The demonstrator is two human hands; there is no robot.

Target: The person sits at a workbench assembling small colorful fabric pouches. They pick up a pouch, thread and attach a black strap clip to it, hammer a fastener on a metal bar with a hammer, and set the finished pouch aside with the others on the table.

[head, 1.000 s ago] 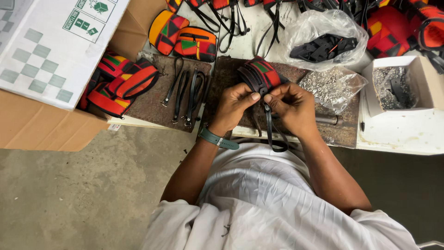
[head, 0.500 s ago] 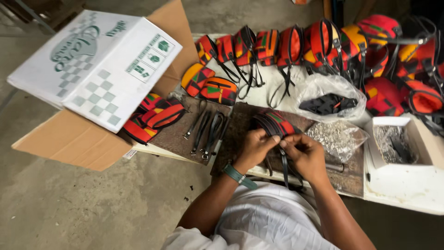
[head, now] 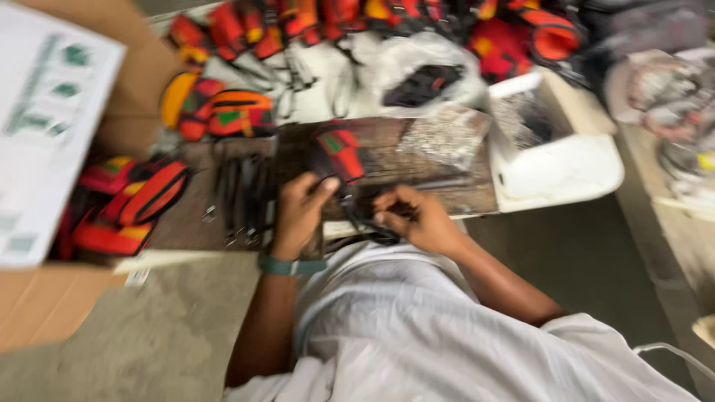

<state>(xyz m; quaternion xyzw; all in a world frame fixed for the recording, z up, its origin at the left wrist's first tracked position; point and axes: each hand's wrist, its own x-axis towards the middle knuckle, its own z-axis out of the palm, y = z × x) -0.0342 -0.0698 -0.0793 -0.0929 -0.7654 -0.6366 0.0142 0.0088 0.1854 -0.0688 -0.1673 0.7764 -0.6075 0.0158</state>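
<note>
Head view, blurred. Left hand (head: 302, 212) pinches the red-patterned pouch (head: 339, 152) at its lower end; right hand (head: 417, 219) closes on the black strap (head: 365, 223) beside it, both over the brown board (head: 454, 186) at the table edge. Since a second ago, the view has swung right; the grip looks unchanged. Spare straps (head: 238, 197) lie left.

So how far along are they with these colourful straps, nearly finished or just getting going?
Mid-way, it seems. Many red, orange and green pieces already lie piled along the table's back and left side. In hand: the left hand steadies one red and green piece while the right hand works a black strap. Several loose black straps lie unused beside them. The blurred picture hides finer detail.
</note>
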